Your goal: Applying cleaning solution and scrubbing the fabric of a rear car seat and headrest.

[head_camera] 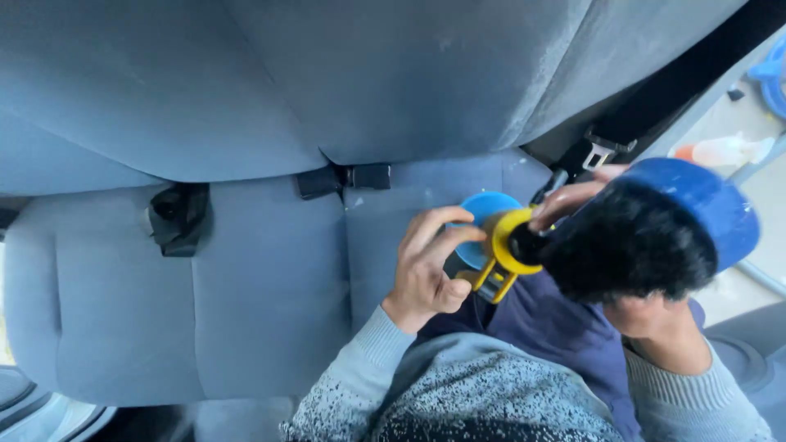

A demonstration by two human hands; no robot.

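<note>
Here, yellow polisher [506, 245] sits right of left hand [430, 266], blue pad [483, 211] facing the seat [270, 286].
Left hand's grip is closed on the polisher; right hand [573, 196] grip can't tell.

Yellow-blue polisher [497, 245] on rear seat

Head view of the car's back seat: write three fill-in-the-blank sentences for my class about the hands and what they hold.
The left hand grips a tool with a blue disc and a ____ ring.
The right hand holds a black fuzzy brush with a ____ cap.
The black buckles lie where the seat cushion meets the ____.
Missing words: yellow; blue; backrest.
</note>
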